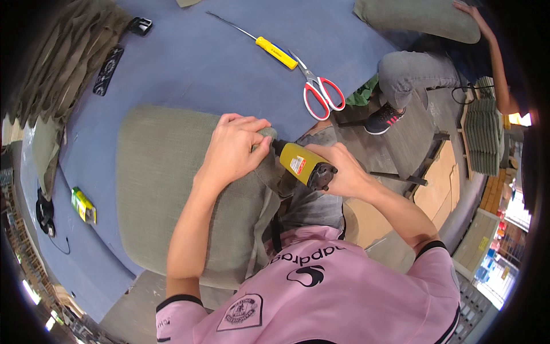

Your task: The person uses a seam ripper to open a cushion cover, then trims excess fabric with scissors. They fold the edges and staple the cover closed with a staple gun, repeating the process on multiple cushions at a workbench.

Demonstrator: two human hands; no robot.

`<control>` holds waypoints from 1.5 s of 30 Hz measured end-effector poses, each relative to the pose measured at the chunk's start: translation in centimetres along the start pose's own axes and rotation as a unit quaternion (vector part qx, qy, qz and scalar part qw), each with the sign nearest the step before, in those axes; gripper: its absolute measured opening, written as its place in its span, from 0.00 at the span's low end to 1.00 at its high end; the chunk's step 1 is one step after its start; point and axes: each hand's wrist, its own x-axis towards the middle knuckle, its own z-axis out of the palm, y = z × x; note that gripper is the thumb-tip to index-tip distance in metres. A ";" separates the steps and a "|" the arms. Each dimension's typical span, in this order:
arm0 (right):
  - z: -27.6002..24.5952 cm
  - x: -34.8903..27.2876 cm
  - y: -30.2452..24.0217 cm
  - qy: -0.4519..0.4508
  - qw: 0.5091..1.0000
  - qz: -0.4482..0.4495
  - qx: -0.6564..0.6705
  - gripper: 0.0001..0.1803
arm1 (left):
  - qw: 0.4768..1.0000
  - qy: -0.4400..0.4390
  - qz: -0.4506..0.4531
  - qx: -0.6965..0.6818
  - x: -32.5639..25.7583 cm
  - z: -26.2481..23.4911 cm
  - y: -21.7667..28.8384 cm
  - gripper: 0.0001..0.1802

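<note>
The left hand (234,150) is closed over the right edge of a grey-green cushion (166,183), fingers curled and pinching the fabric at its far right corner. The cushion lies on the near part of a blue desk (189,63) and hangs over the desk's near edge toward the person's lap. The right hand (342,172) is wrapped around a yellow tool (303,165) with a dark rear end; the tool's front points left and meets the cushion's edge just beside the left fingertips (264,142). Both hands are near each other, at the desk's right edge.

Farther on the desk, right of centre, lie red-handled scissors (322,94), blades pointing far-left. Just beyond them is a yellow-handled screwdriver (275,51) with a long thin shaft running far-left. On the left side of the desk lie a flat black strip (109,70), a black buckle (141,25) and, nearer, a small green-yellow box (83,205). A heap of olive fabric (63,63) is piled at the far left.

At the far right another person sits, a grey-trousered leg (412,71) and a black shoe (382,119) showing, one hand (467,10) on another cushion (415,17). A stack of folded grey pieces (482,133) stands to the right.
</note>
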 end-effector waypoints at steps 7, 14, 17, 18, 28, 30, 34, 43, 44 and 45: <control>0.5 1.1 -1.6 -0.039 0.993 0.095 -0.053 0.28 | 0.997 0.066 -0.011 -0.027 0.0 2.0 -0.7 0.11; 2.7 -0.6 0.7 0.034 0.992 0.032 -0.114 0.31 | 0.998 0.048 -0.020 -0.041 -0.2 1.9 -0.5 0.12; 2.9 0.2 5.1 0.132 0.980 -0.076 -0.131 0.34 | 0.997 0.032 -0.056 -0.042 -0.7 0.2 -0.1 0.10; 1.4 1.0 5.6 0.106 0.987 0.012 -0.123 0.36 | 0.997 0.061 -0.035 -0.014 -1.3 -0.9 0.1 0.10; -14.7 12.2 5.9 0.184 0.918 0.076 -0.342 0.43 | 0.858 0.306 -0.301 0.282 -35.3 -4.2 11.0 0.30; -11.1 14.1 5.8 0.237 0.911 -0.019 -0.335 0.45 | 0.820 0.317 -0.350 0.324 -41.8 2.2 12.9 0.39; -1.4 14.0 -1.1 0.141 0.937 -0.164 -0.275 0.39 | 0.772 0.355 -0.433 0.301 -42.5 13.0 14.1 0.45; -5.1 17.2 -9.1 -0.229 0.945 -0.212 -0.101 0.54 | 0.672 0.646 -0.229 0.281 -34.8 3.5 12.9 0.51; -7.8 15.3 -14.7 -0.268 0.949 -0.166 0.004 0.54 | 0.665 0.644 -0.201 0.320 -34.8 0.5 13.6 0.50; -11.8 15.5 -15.4 -0.225 0.965 -0.130 0.031 0.53 | 0.676 0.666 -0.189 0.251 -31.5 -3.0 16.5 0.49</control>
